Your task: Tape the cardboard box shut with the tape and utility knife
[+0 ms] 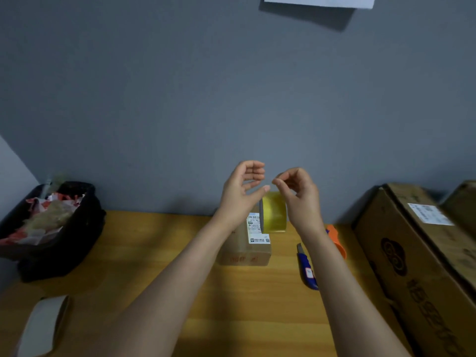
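A small cardboard box [244,249] with white shipping labels lies on the wooden table, mid-frame. A roll of yellowish tape [274,212] stands on edge at the box's far right end. Both my hands hover above the roll. My left hand [240,191] has its fingers curled apart and its thumb pointing right. My right hand [298,194] pinches thumb and forefinger together close to the left thumb tip; I see nothing between them. A blue utility knife [307,269] lies on the table to the right of the box, partly under my right forearm.
An orange object [336,240] lies behind my right forearm. Large cardboard boxes [417,258] fill the right side. A black bin [59,228] with paper and tape scraps sits at the left. An empty tape core [41,325] lies near the bottom left. A grey wall stands behind the table.
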